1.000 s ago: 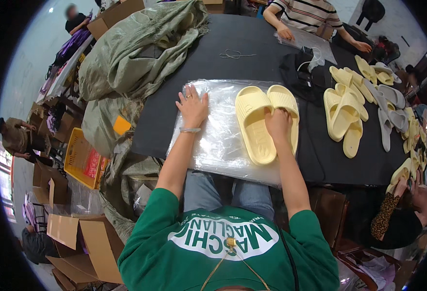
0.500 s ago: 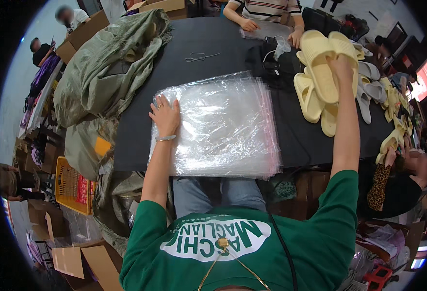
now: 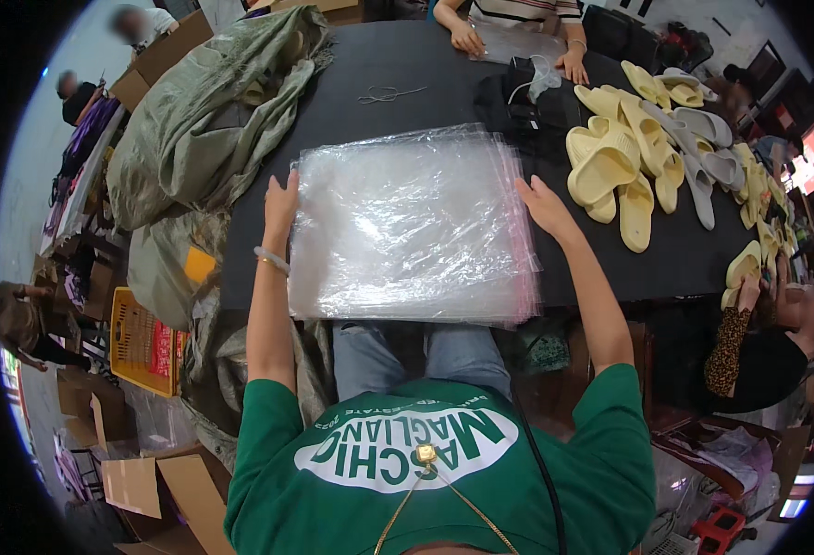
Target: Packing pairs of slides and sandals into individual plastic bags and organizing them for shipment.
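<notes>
A stack of clear plastic bags (image 3: 402, 231) with pinkish right edges lies before me on the black table (image 3: 351, 120). My left hand (image 3: 282, 199) is at the stack's left edge, with thumb and fingers apart. At the opposite edge, my right hand (image 3: 543, 205) touches the bags' pink border, its fingers stretched out. Neither hand appears to grip anything, though the undersides of the fingers are hidden. To the right of the bags, several yellow slippers (image 3: 601, 162) lie in a loose pile, with grey slippers (image 3: 694, 166) beyond them.
Grey-green sacking (image 3: 213, 120) is heaped at the table's left. A thin cord (image 3: 390, 94) lies near the far side. Across the table, a co-worker's hands (image 3: 467, 40) rest by a clear bag. A yellow crate (image 3: 129, 347) and an open cardboard box (image 3: 180, 499) stand at lower left.
My right hand has left the yellow slippers it was holding, which now lie on the pile, and come to the bags' right edge. My left hand has slid off the bags' top to their left edge.
</notes>
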### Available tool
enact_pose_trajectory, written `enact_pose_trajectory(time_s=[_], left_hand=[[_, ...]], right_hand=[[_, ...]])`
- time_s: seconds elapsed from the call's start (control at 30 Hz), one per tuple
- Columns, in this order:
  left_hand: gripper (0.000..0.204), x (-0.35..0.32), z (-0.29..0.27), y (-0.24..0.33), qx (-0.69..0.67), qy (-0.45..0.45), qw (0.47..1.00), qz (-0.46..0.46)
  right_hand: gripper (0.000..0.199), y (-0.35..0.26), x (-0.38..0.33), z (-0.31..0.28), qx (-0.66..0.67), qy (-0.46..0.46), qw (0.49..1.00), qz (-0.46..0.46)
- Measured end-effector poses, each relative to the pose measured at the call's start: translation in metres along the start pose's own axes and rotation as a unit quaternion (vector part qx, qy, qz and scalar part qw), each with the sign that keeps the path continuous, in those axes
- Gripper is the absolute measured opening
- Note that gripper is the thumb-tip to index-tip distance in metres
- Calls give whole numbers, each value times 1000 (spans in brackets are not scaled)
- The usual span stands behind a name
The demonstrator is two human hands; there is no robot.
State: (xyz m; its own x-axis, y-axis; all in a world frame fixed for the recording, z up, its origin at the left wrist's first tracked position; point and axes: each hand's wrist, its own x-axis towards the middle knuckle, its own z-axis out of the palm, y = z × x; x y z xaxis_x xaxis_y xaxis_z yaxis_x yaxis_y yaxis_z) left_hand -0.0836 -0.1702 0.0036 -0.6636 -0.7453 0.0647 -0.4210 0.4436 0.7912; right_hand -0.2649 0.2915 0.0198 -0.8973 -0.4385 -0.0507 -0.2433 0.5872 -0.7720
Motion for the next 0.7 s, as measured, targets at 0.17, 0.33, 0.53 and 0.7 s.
enact_pose_trajectory(time_s=[0.17, 0.33, 0.53, 0.7], left_hand=[[84, -39, 7, 12, -160, -103, 982, 18], [74, -61, 2, 6, 89, 60, 982, 155], [77, -225, 4, 113, 113, -56, 903, 410], [99, -275, 28, 109, 206, -157, 847, 464]], right_hand=[[90, -22, -25, 38, -104, -30, 994, -13], [59, -73, -10, 21, -284, 153, 935, -149], [48, -116, 84, 48, -282, 92, 892, -342], [50, -119, 136, 88, -300, -30, 914, -270]])
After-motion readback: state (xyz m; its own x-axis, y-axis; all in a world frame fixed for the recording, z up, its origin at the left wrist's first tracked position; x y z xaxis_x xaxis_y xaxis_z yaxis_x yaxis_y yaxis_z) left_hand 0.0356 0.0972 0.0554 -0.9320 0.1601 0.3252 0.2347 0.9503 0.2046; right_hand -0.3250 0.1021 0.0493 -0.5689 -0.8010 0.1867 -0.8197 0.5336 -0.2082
